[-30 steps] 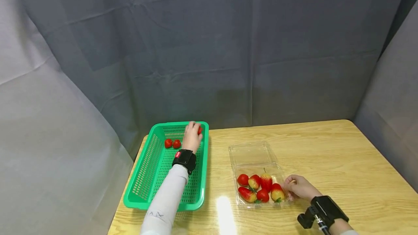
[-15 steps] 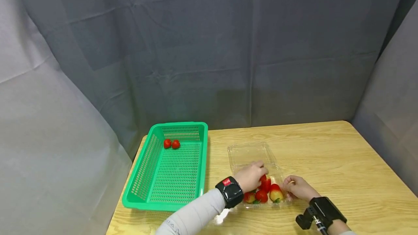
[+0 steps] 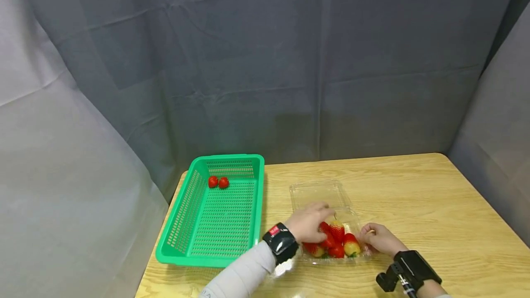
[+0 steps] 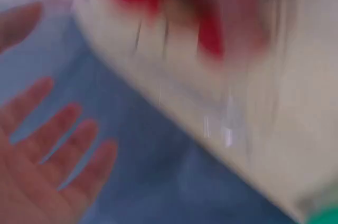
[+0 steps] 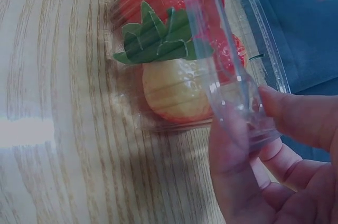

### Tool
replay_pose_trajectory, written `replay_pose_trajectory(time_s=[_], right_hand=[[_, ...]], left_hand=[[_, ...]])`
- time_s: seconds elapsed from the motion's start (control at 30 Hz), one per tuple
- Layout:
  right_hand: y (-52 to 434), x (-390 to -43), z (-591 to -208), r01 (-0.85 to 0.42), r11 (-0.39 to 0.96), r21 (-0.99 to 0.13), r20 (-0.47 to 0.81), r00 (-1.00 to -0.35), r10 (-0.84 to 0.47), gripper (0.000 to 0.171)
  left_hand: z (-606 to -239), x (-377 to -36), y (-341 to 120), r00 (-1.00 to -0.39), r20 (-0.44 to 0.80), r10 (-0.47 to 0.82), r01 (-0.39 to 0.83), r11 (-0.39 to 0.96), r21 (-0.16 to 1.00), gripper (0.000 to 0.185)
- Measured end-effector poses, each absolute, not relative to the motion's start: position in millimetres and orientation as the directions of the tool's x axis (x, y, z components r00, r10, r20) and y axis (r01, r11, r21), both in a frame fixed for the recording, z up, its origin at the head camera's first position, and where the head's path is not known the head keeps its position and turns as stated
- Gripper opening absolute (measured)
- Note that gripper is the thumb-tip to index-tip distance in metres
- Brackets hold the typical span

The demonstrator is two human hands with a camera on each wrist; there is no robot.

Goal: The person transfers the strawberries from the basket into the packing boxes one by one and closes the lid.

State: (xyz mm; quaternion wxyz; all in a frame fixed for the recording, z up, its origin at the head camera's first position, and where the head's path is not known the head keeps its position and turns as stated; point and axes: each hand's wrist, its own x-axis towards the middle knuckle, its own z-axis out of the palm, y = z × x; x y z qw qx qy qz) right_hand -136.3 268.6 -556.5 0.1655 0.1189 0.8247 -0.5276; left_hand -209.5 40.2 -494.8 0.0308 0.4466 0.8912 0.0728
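Observation:
My left hand (image 3: 308,224) is over the left part of a clear plastic clamshell box (image 3: 320,192), above several red and yellow strawberries (image 3: 337,231). In the left wrist view its fingers (image 4: 66,134) are spread with nothing between them, and the strawberries at the top are blurred. My right hand (image 3: 381,238) pinches the box's right edge between thumb and fingers, seen closely in the right wrist view. A pale strawberry (image 5: 177,94) with green leaves lies just inside that edge. Some strawberries are hidden under my left hand.
A green plastic basket (image 3: 260,206) stands on the left of the wooden table (image 3: 414,197), with two red strawberries (image 3: 218,182) at its far end. Grey cloth (image 3: 248,82) hangs behind the table and at both sides.
My left hand has carried a strawberry from the basket to the clear box, let it go there and drawn slightly left. The right hand keeps its grip on the box's edge.

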Motion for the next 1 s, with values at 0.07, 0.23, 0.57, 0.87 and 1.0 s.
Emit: replay_pose_trajectory(time_s=[0.07,0.23,0.57,0.87,1.0], right_hand=[[268.8,-136.4,-556.8,0.364,0.418,-0.832,-0.392,-0.92,0.019,0.019],[269.7,-134.2,-556.7,0.375,0.405,-0.834,-0.399,-0.916,0.026,0.017],[271.0,-129.7,-557.6,0.375,0.381,-0.845,-0.402,-0.916,0.011,0.022],[268.2,-124.3,-555.6,0.363,0.396,-0.843,-0.39,-0.921,0.015,0.02],[267.4,-121.8,-555.8,0.352,0.4,-0.846,-0.383,-0.924,0.004,0.018]], left_hand=[[-477.6,-233.8,20.1,-0.679,0.112,0.725,0.729,0.649,0.22,0.072],[-472.4,-304.7,-43.0,-0.855,0.271,0.443,0.513,0.8,0.31,0.078],[-543.1,-354.8,-142.8,-0.993,0.003,0.122,0.116,0.942,0.315,0.077],[-577.5,-351.8,-172.6,-0.991,-0.08,0.112,0.072,0.917,0.391,0.07],[-583.4,-349.5,-172.0,-0.992,-0.074,0.105,0.066,0.911,0.408,0.069]])
